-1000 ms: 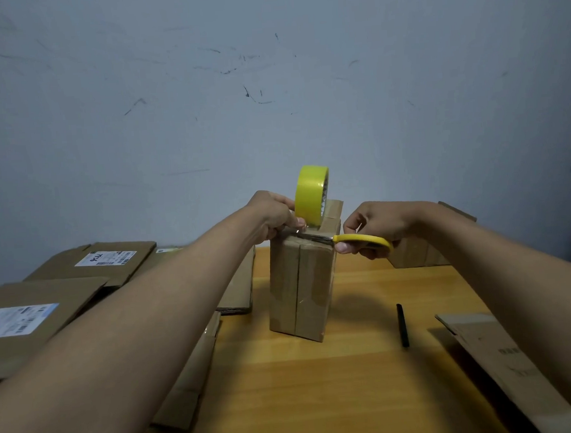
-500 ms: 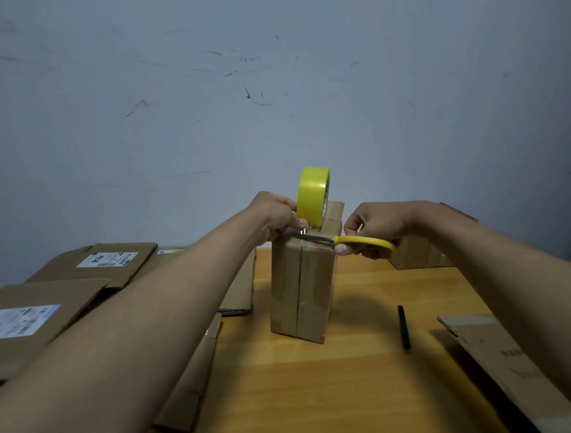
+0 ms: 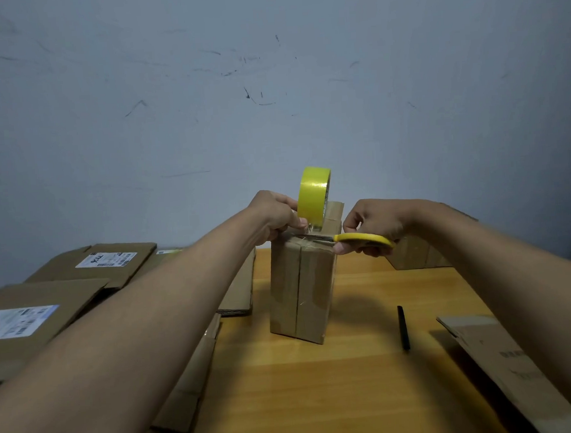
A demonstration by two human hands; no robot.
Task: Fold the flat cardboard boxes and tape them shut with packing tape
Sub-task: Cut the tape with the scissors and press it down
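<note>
A folded cardboard box [image 3: 301,289] stands upright in the middle of the wooden table [image 3: 323,393], with clear tape down its front seam. My left hand [image 3: 275,215] holds a yellow roll of packing tape [image 3: 313,195] on edge above the box's top. My right hand [image 3: 376,223] grips yellow-handled scissors [image 3: 356,240]; their blades lie across the box's top front edge, at the tape stretched from the roll.
Flat cardboard boxes [image 3: 40,311] with white labels are stacked at the left, and more flat cardboard [image 3: 188,385] lies under my left forearm. A black pen [image 3: 403,326] lies right of the box. Another flat cardboard piece [image 3: 511,366] sits at the right edge, a box [image 3: 411,251] behind my right hand.
Almost nothing has moved. Both hands, the tape roll and the scissors stay at the top of the box.
</note>
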